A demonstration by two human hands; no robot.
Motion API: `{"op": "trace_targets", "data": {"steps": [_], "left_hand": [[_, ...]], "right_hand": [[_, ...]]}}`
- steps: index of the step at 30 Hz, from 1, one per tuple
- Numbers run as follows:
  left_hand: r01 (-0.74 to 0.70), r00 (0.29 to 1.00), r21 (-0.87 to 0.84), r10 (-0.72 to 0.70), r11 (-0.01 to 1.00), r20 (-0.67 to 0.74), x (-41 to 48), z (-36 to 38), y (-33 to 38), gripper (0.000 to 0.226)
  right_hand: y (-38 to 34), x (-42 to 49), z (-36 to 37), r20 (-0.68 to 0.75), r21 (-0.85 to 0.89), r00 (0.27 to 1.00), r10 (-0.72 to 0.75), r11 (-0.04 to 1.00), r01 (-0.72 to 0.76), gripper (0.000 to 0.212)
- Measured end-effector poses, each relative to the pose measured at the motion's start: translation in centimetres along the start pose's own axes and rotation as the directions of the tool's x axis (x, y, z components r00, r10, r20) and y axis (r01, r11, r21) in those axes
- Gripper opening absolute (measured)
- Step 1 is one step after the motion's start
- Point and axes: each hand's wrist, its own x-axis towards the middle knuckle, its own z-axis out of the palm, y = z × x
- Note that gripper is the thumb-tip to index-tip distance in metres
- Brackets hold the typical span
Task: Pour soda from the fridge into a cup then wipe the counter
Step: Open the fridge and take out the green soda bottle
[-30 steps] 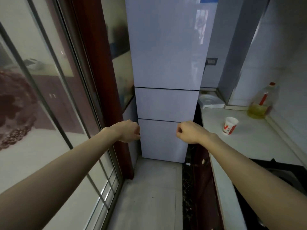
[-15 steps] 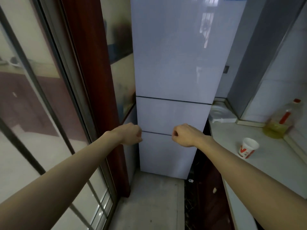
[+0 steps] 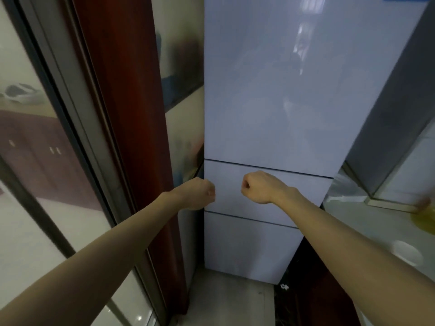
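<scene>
Left hand (image 3: 197, 194): curled into a fist and holding nothing, level with the middle drawer (image 3: 228, 170), in front of the fridge's left edge.
Right hand (image 3: 259, 188): also a bare fist, empty, before the drawer front, just beside the other fist with a gap between them.
Fridge (image 3: 247, 248): straight ahead of both hands, with three fronts stacked and all closed. I cannot confirm contact with either fist.
Upper door (image 3: 270, 102): above and forward of the hands, long axis vertical. I see no handle and cannot tell the hinge side.
Soda: not in view. I judge it sits behind a closed front.
Cup (image 3: 406, 255): white and blurred, on the worktop (image 3: 353, 222), right of the fridge and outside the right forearm.
Governing relation: the target door lies upward. The left fist is nearer its left edge, the right fist nearer its centre.
</scene>
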Motion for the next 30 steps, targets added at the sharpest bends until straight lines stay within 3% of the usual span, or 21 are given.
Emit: {"op": "trace_targets", "data": {"steps": [10, 16, 18, 21, 26, 28, 30], "left_hand": [[0.107, 0.994, 0.021, -0.108, 0.994, 0.015, 8.2, -3.7, -3.1, 0.026], [0.204, 0.966, 0.006, -0.2, 0.979, -0.166, 13.5, -7.3, -4.0, 0.027], [0.23, 0.938, -0.066, -0.239, 0.971, -0.249, 15.1, -7.6, -4.4, 0.026], [0.292, 0.917, -0.134, -0.317, 0.947, -0.242, 16.7, -7.6, -5.0, 0.03], [0.412, 0.867, -0.241, -0.459, 0.879, -0.192, 18.8, -8.1, -6.3, 0.047], [0.42, 0.847, -0.306, -0.49, 0.855, -0.207, 19.8, -8.2, -6.5, 0.051], [0.408, 0.838, -0.373, -0.504, 0.833, -0.21, 21.0, -8.1, -6.7, 0.054]], "right_hand": [[1.2, 13.0, -3.1, 0.003, -0.07, 0.992, -0.124, 0.99, 0.123, 0.028], [0.6, 21.3, -7.4, -0.051, -0.122, 0.96, -0.276, 0.956, 0.268, 0.023], [-0.5, 23.4, -8.7, -0.119, -0.183, 0.922, -0.369, 0.921, 0.345, 0.029], [-1.9, 26.2, -9.9, -0.219, -0.348, 0.834, -0.507, 0.839, 0.419, 0.021], [-3.2, 30.3, -11.7, -0.201, -0.668, 0.694, -0.691, 0.615, 0.419, 0.024], [-3.6, 31.1, -12.1, -0.179, -0.727, 0.698, -0.693, 0.571, 0.381, 0.023], [-4.0, 31.4, -12.1, -0.141, -0.77, 0.748, -0.649, 0.547, 0.329, 0.021]]}}
